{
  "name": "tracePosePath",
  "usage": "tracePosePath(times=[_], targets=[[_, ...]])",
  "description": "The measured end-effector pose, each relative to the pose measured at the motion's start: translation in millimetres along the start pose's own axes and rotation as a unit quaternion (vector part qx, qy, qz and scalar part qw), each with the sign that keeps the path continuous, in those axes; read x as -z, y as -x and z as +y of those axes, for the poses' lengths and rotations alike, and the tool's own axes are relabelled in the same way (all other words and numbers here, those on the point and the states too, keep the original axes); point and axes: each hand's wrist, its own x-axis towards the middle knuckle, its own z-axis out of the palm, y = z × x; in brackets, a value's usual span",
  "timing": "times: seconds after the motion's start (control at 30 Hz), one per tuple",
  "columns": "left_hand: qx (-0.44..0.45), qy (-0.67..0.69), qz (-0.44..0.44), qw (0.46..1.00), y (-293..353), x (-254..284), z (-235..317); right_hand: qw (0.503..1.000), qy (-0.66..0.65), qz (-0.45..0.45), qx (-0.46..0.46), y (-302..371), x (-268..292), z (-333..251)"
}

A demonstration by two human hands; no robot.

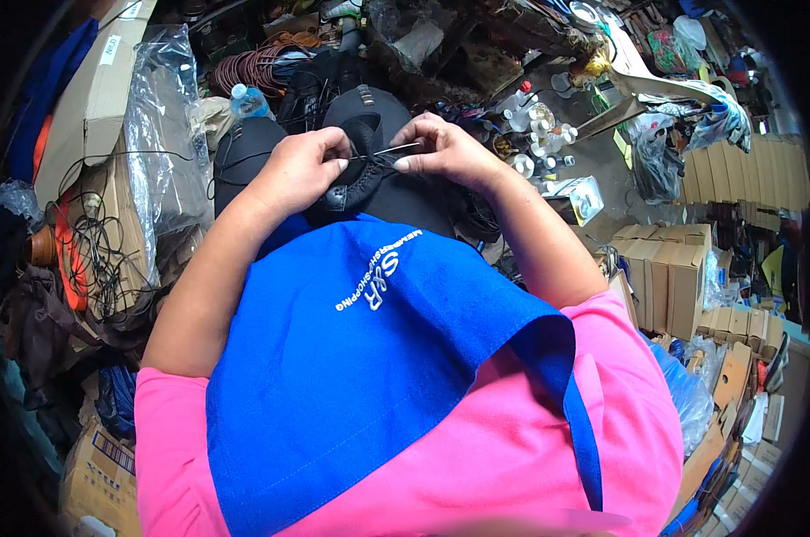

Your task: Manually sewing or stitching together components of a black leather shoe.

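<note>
A black shoe [362, 186] with a stitched edge rests on my lap, its opening upward. My left hand [302, 168] is closed at the left side of the opening, thumb and fingers pinching the shoe's edge. From the right, my right hand [449, 154] pinches a thin metal needle [398, 149] that points left across the shoe. Black thread [385, 165] seems to run by the right fingertips, though black on black hides its path. A blue apron [351, 349] covers my front, below both hands.
Dark cords and a clear bottle with a blue cap [248, 101] lie beyond my left knee. Several small bottles [539, 134] stand on the floor to the right. Cardboard boxes [664, 268] are stacked farther right; a plastic-wrapped board [159, 152] leans at left.
</note>
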Motion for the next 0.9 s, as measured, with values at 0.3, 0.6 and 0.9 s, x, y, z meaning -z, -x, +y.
tracePosePath(times=[0.3, 0.6, 0.9], targets=[[-0.033, -0.055, -0.043, 0.997, -8.2, 1.1, 8.2, 0.996, 0.071, 0.055, 0.029, 32.1, 13.7, 0.8], [-0.110, -0.148, -0.024, 0.983, -11.9, 0.0, 8.6, 0.823, 0.489, 0.162, 0.239, -0.5, 20.7, -34.9], [-0.118, -0.129, -0.069, 0.982, -4.5, 9.5, -15.3, 0.738, 0.634, -0.067, 0.221, -10.3, -12.3, -41.1]])
